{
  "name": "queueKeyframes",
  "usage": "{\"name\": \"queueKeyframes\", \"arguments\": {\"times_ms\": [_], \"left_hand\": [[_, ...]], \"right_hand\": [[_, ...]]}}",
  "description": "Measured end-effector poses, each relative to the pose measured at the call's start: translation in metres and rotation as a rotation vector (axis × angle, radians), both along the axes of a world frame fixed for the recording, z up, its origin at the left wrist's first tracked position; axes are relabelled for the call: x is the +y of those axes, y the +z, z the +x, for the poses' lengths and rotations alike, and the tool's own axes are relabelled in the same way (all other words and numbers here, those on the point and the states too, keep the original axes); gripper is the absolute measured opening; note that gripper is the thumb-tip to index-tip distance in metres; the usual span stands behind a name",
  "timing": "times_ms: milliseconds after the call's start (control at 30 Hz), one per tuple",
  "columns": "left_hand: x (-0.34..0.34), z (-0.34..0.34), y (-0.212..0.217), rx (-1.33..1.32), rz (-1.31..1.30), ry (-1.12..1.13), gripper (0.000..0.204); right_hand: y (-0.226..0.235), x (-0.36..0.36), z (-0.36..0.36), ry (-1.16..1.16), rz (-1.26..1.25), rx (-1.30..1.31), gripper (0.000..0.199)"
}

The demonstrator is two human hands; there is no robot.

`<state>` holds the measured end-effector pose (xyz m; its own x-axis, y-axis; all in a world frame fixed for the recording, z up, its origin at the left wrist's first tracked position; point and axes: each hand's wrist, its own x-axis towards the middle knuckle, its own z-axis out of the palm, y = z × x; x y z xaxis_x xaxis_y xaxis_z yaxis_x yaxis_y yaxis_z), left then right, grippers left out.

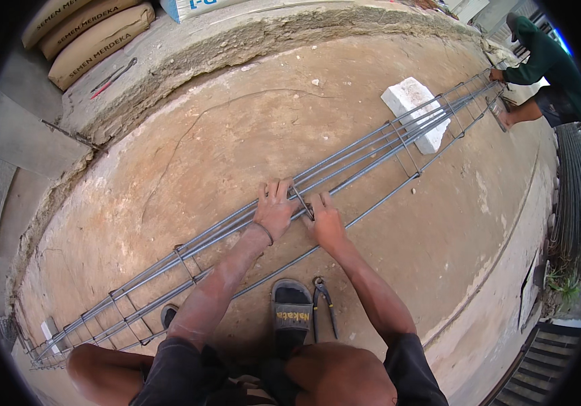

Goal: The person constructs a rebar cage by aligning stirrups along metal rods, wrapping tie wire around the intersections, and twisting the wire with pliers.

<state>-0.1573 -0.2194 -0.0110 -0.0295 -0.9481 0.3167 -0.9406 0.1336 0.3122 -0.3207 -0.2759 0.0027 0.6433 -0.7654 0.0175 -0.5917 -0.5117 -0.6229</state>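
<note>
A long reinforcing-steel cage [361, 157] runs slantwise from the near left to the far right, its long bars held in square stirrups. My left hand [275, 211] is closed over the upper bars near the middle, fingers curled on their far side. Just to its right, my right hand [326, 222] pinches a stirrup [302, 199] that stands across the bars; its fingertips are partly hidden. End-cutting pincers [324, 308] with dark handles lie on the ground beside my sandal [292, 312], below the cage.
A white block [415, 111] props the cage on the right. At the far end a co-worker [551, 74] crouches, a hand on the bars. Paper sacks [101, 46] and a red-handled tool [113, 78] lie on the raised concrete ledge [169, 71]. A bundle of rods [573, 193] lies far right.
</note>
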Motion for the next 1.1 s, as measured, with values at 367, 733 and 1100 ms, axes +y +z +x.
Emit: {"name": "queueKeyframes", "arguments": {"times_ms": [367, 733, 1100], "left_hand": [[0.009, -0.04, -0.001, 0.405, 0.125, 0.503, 0.014], [-0.01, -0.029, -0.009, 0.898, 0.383, 0.54, 0.022], [-0.009, -0.043, -0.006, 0.79, 0.084, 0.434, 0.012]], "right_hand": [[0.018, -0.012, 0.007, -0.123, 0.086, 0.17, 0.035], [0.007, -0.005, -0.007, -0.078, -0.01, -0.019, 0.033], [0.017, 0.003, -0.028, -0.148, 0.004, 0.035, 0.026]]}}
